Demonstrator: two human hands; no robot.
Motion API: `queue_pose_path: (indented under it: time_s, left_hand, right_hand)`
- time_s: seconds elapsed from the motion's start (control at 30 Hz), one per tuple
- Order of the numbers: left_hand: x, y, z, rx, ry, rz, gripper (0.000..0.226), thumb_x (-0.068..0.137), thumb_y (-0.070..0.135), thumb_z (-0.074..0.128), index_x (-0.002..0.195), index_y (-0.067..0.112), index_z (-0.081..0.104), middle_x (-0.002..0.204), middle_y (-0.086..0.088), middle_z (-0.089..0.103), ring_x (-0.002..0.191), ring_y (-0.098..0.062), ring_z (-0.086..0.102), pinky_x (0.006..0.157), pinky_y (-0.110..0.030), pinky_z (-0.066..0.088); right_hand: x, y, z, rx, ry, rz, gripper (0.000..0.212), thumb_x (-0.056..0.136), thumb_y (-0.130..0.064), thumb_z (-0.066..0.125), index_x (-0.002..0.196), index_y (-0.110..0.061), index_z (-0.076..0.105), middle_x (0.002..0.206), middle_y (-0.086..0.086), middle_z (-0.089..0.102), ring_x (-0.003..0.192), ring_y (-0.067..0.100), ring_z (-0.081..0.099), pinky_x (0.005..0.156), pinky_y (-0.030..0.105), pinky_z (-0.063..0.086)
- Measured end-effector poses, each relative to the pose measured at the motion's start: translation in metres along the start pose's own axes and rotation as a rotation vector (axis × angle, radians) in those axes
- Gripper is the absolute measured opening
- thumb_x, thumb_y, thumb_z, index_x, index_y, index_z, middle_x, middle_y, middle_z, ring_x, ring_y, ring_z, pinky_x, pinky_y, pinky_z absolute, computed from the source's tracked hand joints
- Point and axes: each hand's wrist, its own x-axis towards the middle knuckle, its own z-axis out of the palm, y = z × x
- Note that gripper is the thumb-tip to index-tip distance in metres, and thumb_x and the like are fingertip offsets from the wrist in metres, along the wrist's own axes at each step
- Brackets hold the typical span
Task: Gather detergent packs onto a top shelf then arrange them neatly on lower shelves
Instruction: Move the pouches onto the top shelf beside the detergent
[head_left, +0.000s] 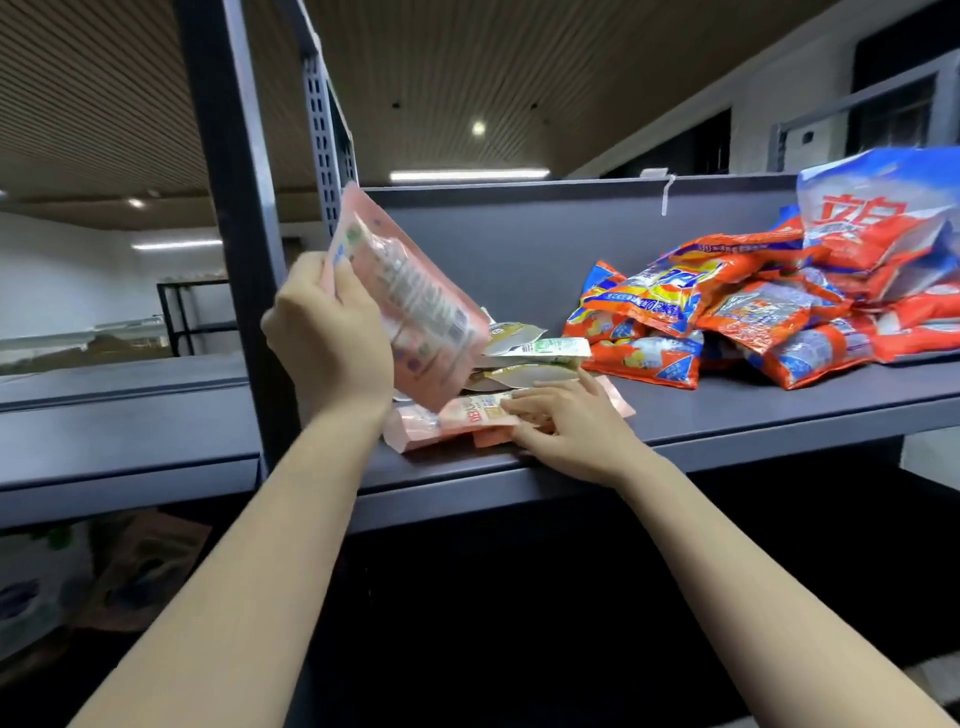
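Left hand (332, 332) grips one pink pack (410, 306), tilted above the top shelf (727, 415). Right hand (566, 421) rests with fingers spread on two pink packs (457, 415) lying flat; behind, three pale green packs (524, 358) are stacked. Far right, an orange-and-blue heap (753, 312), too jumbled to count.

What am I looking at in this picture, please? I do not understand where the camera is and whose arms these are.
The camera sits on a person's head and looks forward, so both bare arms are that person's own. There is no machine. The left hand grips a pink pack, tilted above the grey shelf. The right hand rests on another pink pack lying flat near the shelf's front edge. Behind it lie pale green-and-white pouches. Further right is a loose heap of orange and blue detergent packs.
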Motion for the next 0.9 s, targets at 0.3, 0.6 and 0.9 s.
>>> queue_pose_path:
  time_s: [0.3,0.6,0.9]
  left_hand:
    - [-0.054,-0.038,0.051,0.539,-0.915,0.275,0.024,0.090,0.038,0.048,0.103,0.028,0.065,0.102,-0.006,0.068,0.096,-0.033,0.060,0.068,-0.033,0.039]
    - [-0.066,-0.046,0.036,0.629,-1.195,0.287,0.048,0.091,0.060,0.030,0.114,0.032,0.061,0.119,0.001,0.063,0.108,-0.024,0.053,0.082,-0.034,0.034]
    - [-0.063,-0.044,0.000,0.476,-0.926,0.107,0.031,0.091,0.040,0.047,0.111,0.022,0.063,0.115,-0.005,0.063,0.110,-0.027,0.052,0.089,-0.037,0.038]
  right_hand:
    - [0.001,0.004,-0.004,0.174,-0.088,0.060,0.038,0.090,-0.029,0.043,0.122,-0.030,0.063,0.130,-0.006,0.058,0.127,0.012,0.041,0.111,0.032,0.012]
    - [-0.007,-0.001,-0.004,0.275,0.102,0.191,0.027,0.082,-0.010,0.053,0.103,-0.015,0.070,0.114,0.002,0.064,0.115,0.019,0.047,0.101,0.031,0.034]
    - [-0.026,-0.023,-0.010,0.228,0.098,0.185,0.030,0.078,-0.017,0.061,0.108,-0.015,0.066,0.112,0.001,0.062,0.114,0.022,0.047,0.102,0.036,0.034]
